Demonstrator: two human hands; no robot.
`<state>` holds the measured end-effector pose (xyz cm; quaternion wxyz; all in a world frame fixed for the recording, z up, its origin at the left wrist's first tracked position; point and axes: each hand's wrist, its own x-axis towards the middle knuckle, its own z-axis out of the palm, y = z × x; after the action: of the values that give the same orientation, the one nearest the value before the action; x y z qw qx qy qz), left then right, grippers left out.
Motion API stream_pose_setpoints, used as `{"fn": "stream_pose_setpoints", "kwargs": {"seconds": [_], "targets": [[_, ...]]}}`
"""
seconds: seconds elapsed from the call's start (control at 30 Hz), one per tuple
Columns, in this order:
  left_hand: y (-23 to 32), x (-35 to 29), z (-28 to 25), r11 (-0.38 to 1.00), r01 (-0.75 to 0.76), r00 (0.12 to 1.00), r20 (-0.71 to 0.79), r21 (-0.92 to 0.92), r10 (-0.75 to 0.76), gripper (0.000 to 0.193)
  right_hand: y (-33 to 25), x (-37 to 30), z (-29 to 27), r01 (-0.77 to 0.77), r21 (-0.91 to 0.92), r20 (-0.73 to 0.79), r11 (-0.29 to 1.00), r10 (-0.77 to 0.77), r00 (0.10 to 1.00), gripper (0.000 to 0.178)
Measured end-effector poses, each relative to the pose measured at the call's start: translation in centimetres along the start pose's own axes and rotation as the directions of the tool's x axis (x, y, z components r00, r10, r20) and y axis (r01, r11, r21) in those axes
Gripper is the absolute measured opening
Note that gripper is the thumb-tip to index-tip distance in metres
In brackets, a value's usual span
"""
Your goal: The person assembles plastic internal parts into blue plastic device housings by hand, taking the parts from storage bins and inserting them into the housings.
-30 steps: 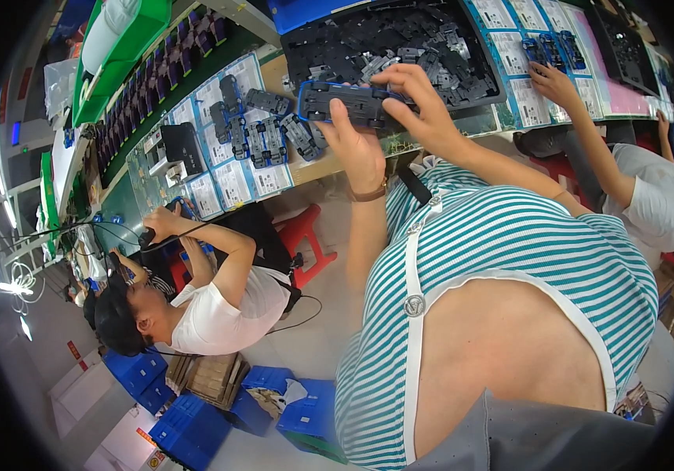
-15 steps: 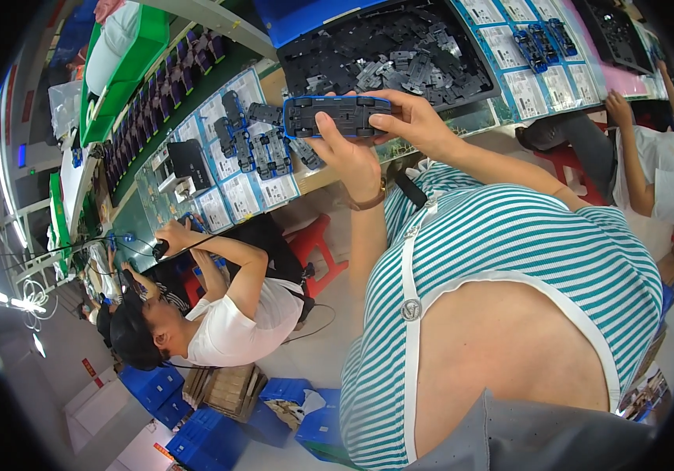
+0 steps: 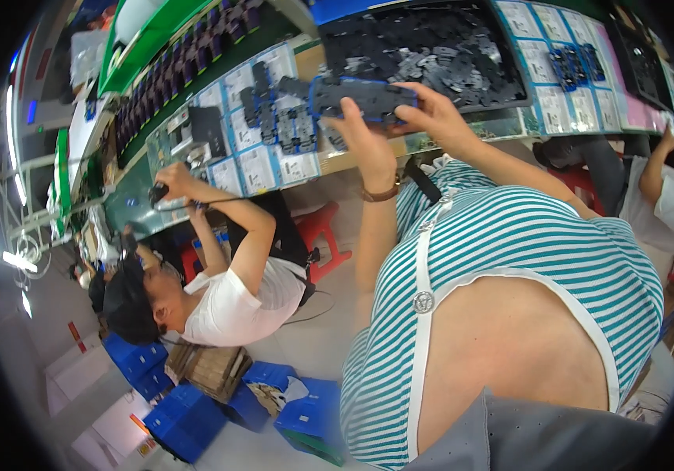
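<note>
A toy car (image 3: 362,102) with a blue body edge lies across both my hands, its black underside turned up; the picture is slightly blurred. My left hand (image 3: 364,145) grips its left and lower part, thumb pressed on the underside. At the right end, the fingers of my right hand (image 3: 435,118) close around it. Just left of the held car, several similar toy cars (image 3: 294,129) rest underside up on printed sheets. Right behind it stands a black tray (image 3: 519,74) heaped with dark and grey plastic parts (image 3: 439,67).
Printed sheets with blue borders (image 3: 255,171) cover the bench on the left. More cars (image 3: 564,67) sit on sheets at the right. A person in a white shirt (image 3: 227,306) works at my left, beside a red stool (image 3: 325,239). Blue crates (image 3: 188,420) stand on the floor.
The view has shifted, so the bench and co-workers appear displaced. The toy car stays in both my hands, underside up. The co-worker's raised hand at left has moved slightly.
</note>
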<state>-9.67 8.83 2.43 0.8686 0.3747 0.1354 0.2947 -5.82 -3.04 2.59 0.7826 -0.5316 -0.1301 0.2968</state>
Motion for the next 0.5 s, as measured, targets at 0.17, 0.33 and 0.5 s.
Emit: {"fn": "stream_pose_setpoints", "kwargs": {"seconds": [0.17, 0.33, 0.5], "targets": [[0.9, 0.4, -5.5, 0.994, 0.097, 0.995, -0.029, -0.049, -0.098, 0.051, 1.5, 0.8, 1.7, -0.03, -0.179, 0.017, 0.983, 0.033, 0.999, 0.046], [3.2, 5.2, -18.9, 0.953, -0.003, 0.926, -0.36, 0.303, 0.117, 0.055, 4.0, 1.0, -0.9, -0.074, -0.324, -0.013, 0.943, 0.073, 0.997, 0.048], [3.9, 12.7, -38.6, 0.426, 0.116, 0.84, -0.318, 0.897, 0.441, 0.042, 3.0, -0.9, -3.0, -0.092, -0.506, -0.128, 0.858, 0.031, 0.991, 0.034]]}}
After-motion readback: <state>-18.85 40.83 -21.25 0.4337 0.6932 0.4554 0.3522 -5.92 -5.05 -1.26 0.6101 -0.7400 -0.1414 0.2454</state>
